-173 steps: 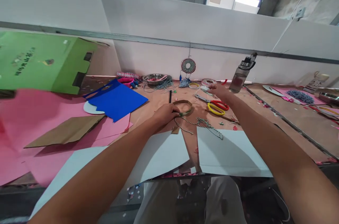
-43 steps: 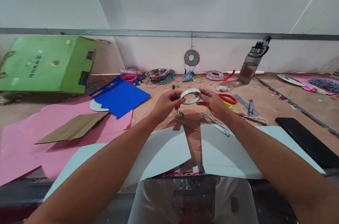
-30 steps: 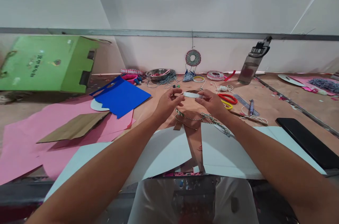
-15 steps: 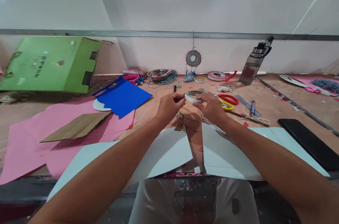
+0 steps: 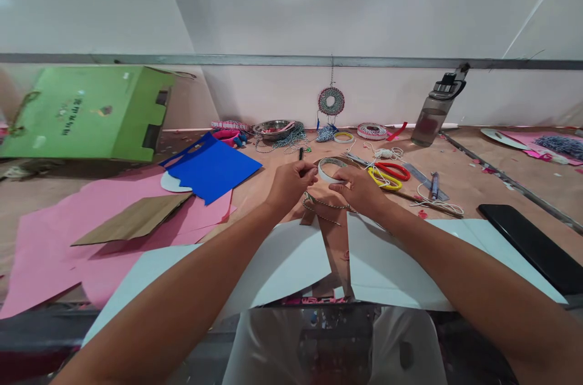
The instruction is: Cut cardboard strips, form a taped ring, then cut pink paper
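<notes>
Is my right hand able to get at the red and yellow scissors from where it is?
Likely yes: the scissors lie close by the right hand with nothing standing between, though it holds the tape roll and some white string seems to cross them.

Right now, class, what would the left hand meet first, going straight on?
The left hand would probably meet the white tape roll, held by the right hand; any gap is unclear.
</notes>
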